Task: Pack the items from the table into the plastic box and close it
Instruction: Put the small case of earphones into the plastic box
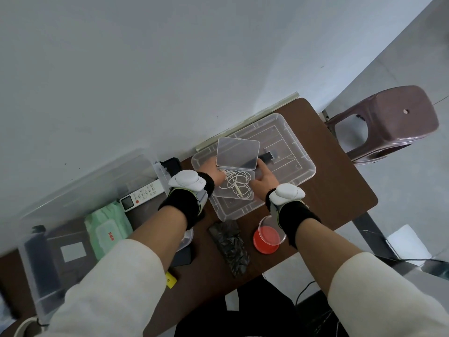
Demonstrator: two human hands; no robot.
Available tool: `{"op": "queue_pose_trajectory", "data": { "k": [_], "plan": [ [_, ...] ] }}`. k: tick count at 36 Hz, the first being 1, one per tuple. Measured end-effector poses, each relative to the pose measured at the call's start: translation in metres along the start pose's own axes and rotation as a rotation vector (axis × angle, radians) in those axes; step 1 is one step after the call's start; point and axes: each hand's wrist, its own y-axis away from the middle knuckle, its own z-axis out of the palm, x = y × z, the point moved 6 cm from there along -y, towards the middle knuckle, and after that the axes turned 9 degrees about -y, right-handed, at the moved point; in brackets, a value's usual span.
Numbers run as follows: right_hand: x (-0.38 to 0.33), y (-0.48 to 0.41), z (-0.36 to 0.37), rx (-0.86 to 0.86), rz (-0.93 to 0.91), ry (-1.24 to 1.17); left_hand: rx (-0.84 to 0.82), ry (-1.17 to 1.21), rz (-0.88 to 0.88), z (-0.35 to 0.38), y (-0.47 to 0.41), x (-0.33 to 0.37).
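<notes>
A small clear hinged plastic box (220,190) rests on a large shallow clear tray (297,144) on the brown table. A coiled white cable (237,184) lies inside the box. Its clear lid (237,153) stands raised at the far side. My left hand (213,173) grips the box's left edge. On the other side, my right hand (263,178) holds the right edge, with fingertips at the lid's near right corner. On the table near me are a round clear container with a red base (267,239) and a black crinkled packet (230,249).
A big clear storage bin (80,190) at the left holds a green wipes pack (108,229), a white remote (143,194) and a dark bottle (40,261). A black object (267,156) lies in the tray. A brown stool (388,122) stands beyond the table's right end.
</notes>
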Motion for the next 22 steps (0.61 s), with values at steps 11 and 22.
{"op": "queue_pose_trajectory", "data": {
  "k": [11, 22],
  "plan": [
    [-0.022, 0.003, -0.013, -0.015, -0.053, -0.022, 0.087, 0.084, 0.061, -0.021, 0.019, 0.009],
    [-0.058, 0.020, -0.019, -0.034, -0.055, -0.099, 0.199, 0.197, 0.103, -0.052, 0.051, 0.000]
  ]
}}
